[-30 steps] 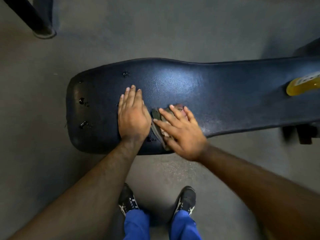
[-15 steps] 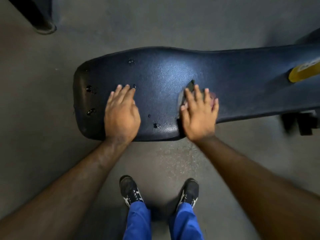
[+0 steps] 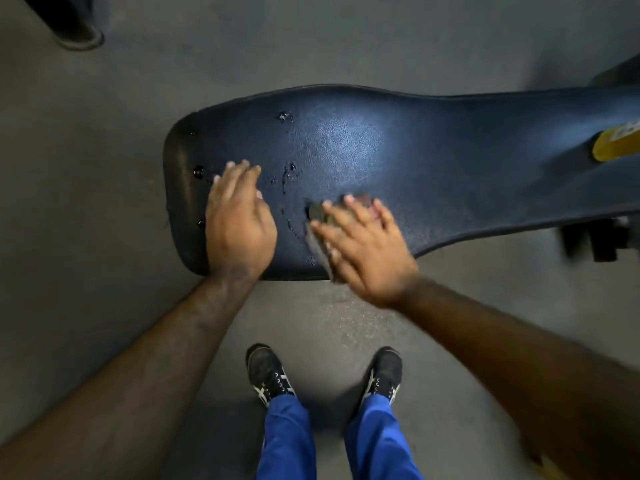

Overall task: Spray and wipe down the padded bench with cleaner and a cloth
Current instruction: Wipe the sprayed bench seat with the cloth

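Only an unreadable white label (image 3: 632,127) on the yellow bottle (image 3: 616,147).

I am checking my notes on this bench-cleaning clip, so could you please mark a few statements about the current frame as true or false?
1. The right hand presses a cloth flat on the padded bench. True.
2. The left hand holds the spray bottle. False: it rests flat on the bench, holding nothing.
3. A yellow bottle lies on the bench at the right edge of the view. True.
4. The bench surface is completely dry. False: liquid droplets sit between and beyond the hands.
5. The person wears red trousers. False: the trousers are blue.
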Motion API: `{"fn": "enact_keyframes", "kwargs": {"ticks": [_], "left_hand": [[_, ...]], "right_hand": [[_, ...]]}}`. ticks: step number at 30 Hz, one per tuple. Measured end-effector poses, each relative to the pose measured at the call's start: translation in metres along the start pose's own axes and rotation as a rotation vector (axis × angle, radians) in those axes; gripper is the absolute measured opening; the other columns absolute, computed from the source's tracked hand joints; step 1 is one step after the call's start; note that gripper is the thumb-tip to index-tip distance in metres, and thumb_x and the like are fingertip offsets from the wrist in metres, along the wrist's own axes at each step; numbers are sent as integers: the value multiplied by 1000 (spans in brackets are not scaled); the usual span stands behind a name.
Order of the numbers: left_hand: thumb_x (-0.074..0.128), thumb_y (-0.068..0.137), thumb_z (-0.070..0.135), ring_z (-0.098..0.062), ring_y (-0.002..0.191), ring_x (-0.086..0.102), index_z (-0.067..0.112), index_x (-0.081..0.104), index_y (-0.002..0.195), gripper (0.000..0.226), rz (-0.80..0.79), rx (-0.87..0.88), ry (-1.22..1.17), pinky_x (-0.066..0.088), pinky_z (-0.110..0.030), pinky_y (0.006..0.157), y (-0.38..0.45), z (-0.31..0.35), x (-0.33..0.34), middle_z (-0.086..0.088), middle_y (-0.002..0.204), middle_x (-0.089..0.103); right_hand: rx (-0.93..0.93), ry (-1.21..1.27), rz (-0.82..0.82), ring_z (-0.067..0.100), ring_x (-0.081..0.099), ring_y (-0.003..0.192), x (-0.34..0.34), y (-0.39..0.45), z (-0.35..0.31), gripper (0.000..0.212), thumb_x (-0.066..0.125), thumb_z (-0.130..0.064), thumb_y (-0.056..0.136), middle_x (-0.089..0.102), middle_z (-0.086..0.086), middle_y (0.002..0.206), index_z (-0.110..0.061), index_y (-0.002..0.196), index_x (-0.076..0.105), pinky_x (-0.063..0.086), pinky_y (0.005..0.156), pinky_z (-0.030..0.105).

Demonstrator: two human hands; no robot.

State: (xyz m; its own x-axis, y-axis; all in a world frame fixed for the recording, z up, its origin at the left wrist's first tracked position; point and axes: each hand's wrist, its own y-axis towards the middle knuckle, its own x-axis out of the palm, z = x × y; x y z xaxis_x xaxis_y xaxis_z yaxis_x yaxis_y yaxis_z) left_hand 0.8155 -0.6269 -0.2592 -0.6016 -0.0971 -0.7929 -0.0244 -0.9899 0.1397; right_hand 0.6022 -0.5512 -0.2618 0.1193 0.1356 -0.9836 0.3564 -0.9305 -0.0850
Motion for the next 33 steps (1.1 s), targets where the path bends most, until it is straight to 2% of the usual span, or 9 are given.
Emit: {"fn": "enact_keyframes", "kwargs": {"ticks": [4,9,13,17,19,22,26,31,33], "left_hand": [[40,94,21,-32,146,27,2,43,144,54,-74,31,253,17,-45,121,12,-19,-2,-18,154,36],[36,96,25,-30,147,25,2,40,145,55,-66,39,322,16,-43,122,7,-18,3,-17,156,33],[34,96,25,-31,146,26,1,41,145,55,-68,31,342,16,-43,122,8,-20,4,-18,155,34],[34,96,26,-31,146,27,0,42,144,55,-94,20,346,17,-44,121,11,-16,0,-18,155,35],[33,96,26,-30,146,27,1,41,145,55,-104,16,352,17,-44,121,11,-16,1,-17,155,34],[34,96,26,-30,147,26,2,40,145,55,-115,10,378,15,-43,122,12,-18,3,-17,155,34],[35,97,25,-30,147,25,1,38,147,54,-136,26,405,15,-45,122,12,-18,1,-18,156,32],[36,97,24,-29,147,25,3,38,147,54,-125,14,409,15,-44,122,12,-18,2,-16,156,32],[36,97,25,-29,147,25,3,39,146,54,-127,16,406,16,-44,122,11,-18,2,-16,156,32]], "right_hand": [[677,73,89,29,12,154,-2,38,-10,60,28,-46,97,21,1,166,-34,155,29,8,121,61],[19,13,-31,30,24,151,-4,20,-13,56,38,-46,96,32,2,162,-32,151,40,17,118,61],[646,107,38,30,11,154,-10,82,5,58,32,-46,97,21,1,167,-35,155,30,8,120,63],[-44,72,-108,28,16,154,-9,59,-26,55,32,-43,99,26,0,165,-33,153,36,10,121,60],[64,43,-57,28,19,153,-14,81,8,55,31,-43,99,28,0,164,-33,153,36,16,119,62],[628,130,3,30,10,155,-18,133,7,61,30,-45,97,20,1,167,-33,156,28,6,121,62],[-9,103,-126,31,13,154,-19,132,-12,60,32,-45,96,21,1,166,-33,155,30,6,121,61],[486,136,-47,28,8,155,-23,192,4,63,28,-47,93,18,-1,167,-34,155,28,5,121,61],[201,105,-63,29,13,154,-18,190,-11,61,31,-46,94,24,0,165,-34,154,33,7,120,61]]}}
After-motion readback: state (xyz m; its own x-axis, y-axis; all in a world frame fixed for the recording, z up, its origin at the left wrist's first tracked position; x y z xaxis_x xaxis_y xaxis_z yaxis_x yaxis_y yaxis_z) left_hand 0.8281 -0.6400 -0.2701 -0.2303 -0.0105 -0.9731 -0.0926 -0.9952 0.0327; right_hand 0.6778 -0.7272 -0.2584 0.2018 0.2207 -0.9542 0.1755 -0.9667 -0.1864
